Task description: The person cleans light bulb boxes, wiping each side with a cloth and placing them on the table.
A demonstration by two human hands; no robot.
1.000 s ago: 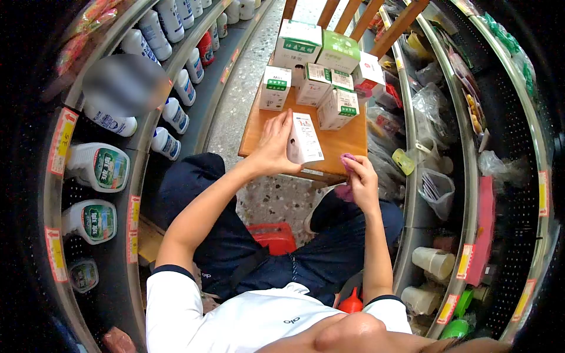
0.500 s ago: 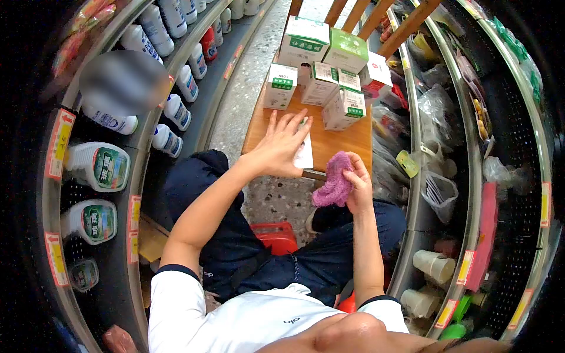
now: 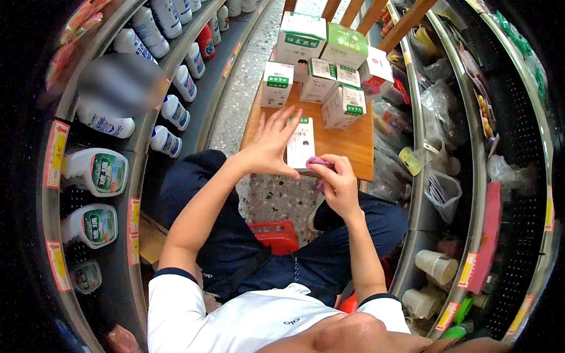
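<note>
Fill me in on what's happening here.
A person in a white short-sleeved shirt has both hands at a brown wooden seat. Their right hand holds a crumpled purple cloth at the near right corner of a white cardboard box with green trim, which lies on the seat. Their left hand is spread along the box's left side. Several white and green cardboard boxes stand farther back on the seat.

To my left I see white bottles (image 3: pixel 176 112), a red bottle (image 3: pixel 205 43) and green-labelled containers (image 3: pixel 101 172) — to my right, pale plastic cups (image 3: pixel 436 266) and clear bags (image 3: pixel 436 105)
</note>
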